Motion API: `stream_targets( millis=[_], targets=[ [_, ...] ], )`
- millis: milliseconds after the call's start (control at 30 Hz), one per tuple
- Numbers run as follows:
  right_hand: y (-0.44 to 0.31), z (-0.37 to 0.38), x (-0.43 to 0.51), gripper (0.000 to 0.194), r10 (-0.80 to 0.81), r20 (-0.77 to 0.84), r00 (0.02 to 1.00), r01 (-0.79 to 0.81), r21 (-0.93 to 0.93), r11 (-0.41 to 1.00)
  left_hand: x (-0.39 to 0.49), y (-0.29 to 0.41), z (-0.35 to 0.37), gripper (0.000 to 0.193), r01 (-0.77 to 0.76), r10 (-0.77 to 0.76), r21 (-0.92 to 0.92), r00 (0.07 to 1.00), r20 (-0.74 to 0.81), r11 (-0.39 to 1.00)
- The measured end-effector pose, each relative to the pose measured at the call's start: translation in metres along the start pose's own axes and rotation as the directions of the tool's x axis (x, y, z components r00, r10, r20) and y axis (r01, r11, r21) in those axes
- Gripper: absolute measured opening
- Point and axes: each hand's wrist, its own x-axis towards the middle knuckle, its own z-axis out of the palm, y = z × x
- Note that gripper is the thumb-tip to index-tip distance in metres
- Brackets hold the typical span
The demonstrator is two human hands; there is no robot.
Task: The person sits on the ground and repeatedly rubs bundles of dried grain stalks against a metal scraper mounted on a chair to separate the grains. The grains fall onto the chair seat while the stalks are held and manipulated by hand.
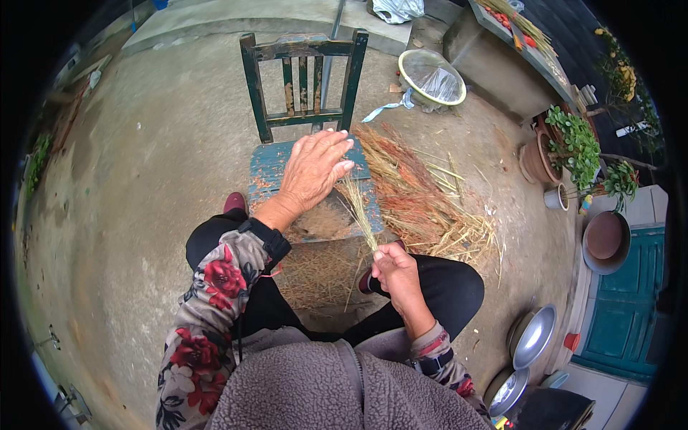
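Note:
My left hand [316, 169] is palm down over the seat of a worn wooden chair [269, 161], its fingers stretched out. What lies beneath the palm is hidden. My right hand [395, 271] grips the lower end of a thin bundle of pale straw stalks [361, 212]. The bundle's far tips reach up to my left thumb. On the front of the seat, a brown heap of fine seed or chaff [322, 219] lies beside a dark patch I cannot make out. Reddish chaff is scattered over the blue seat boards.
To the chair's right, a pile of reddish and straw-coloured seed-head stalks [424, 199] covers the concrete. Chopped straw [320, 274] lies between my feet. A plastic-lined basin [457, 99], a potted plant [537, 156] and metal basins [533, 336] stand at right.

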Motion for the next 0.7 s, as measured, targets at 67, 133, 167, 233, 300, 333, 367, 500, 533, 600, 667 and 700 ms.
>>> stream_targets(
  millis=[67,133,167,233,300,333,367,500,533,600,667,700],
  targets=[
    [0.003,0.006,0.012,0.008,-0.164,0.034,0.986,0.167,-0.119,0.979,-0.001,0.001,0.002,0.040,-0.090,0.090,-0.004,0.990,0.106,0.996],
    [0.008,0.008,0.015,0.008,-0.200,0.038,0.979,0.203,-0.246,0.948,-0.002,0.001,0.005,0.041,0.037,-0.074,0.090,0.889,0.453,0.995],
    [0.010,0.007,0.014,0.008,-0.206,0.038,0.978,0.207,-0.317,0.926,-0.002,-0.001,0.006,0.043,0.076,-0.145,0.142,0.806,0.574,0.987],
    [0.014,0.002,0.002,0.006,-0.211,0.054,0.976,0.217,-0.247,0.944,-0.005,-0.002,0.009,0.047,0.045,-0.087,0.105,0.893,0.441,0.993],
    [0.016,-0.004,-0.014,0.007,-0.170,0.038,0.985,0.174,-0.191,0.966,-0.005,-0.005,0.012,0.045,0.056,-0.110,0.129,0.880,0.462,0.990],
    [0.018,-0.007,-0.022,0.008,-0.137,0.041,0.990,0.141,-0.155,0.978,-0.006,-0.005,0.013,0.045,0.063,-0.114,0.127,0.886,0.449,0.990],
    [0.018,-0.010,-0.029,0.007,-0.133,0.021,0.991,0.135,-0.155,0.979,-0.007,-0.005,0.013,0.045,0.071,-0.121,0.129,0.889,0.442,0.989],
    [0.022,-0.021,-0.043,0.006,-0.135,-0.067,0.989,0.123,-0.153,0.980,-0.008,0.000,0.011,0.045,0.151,-0.146,0.008,0.938,0.313,0.988],
    [0.023,-0.023,-0.043,0.007,-0.150,-0.088,0.985,0.136,-0.156,0.978,-0.008,0.002,0.007,0.038,0.182,-0.172,0.002,0.926,0.337,0.983],
    [0.022,-0.025,-0.039,0.008,-0.181,-0.093,0.979,0.170,-0.121,0.978,-0.006,0.008,0.003,0.032,0.211,-0.190,-0.107,0.965,0.180,0.972],
    [0.019,-0.022,-0.030,0.008,-0.201,-0.086,0.976,0.190,-0.122,0.974,-0.003,0.011,-0.001,0.029,0.241,-0.238,-0.152,0.971,0.035,0.959],
    [0.018,-0.018,-0.026,0.008,-0.210,-0.083,0.974,0.199,-0.123,0.972,-0.001,0.012,-0.003,0.030,0.158,-0.166,-0.121,0.984,-0.059,0.980]
  ],
)
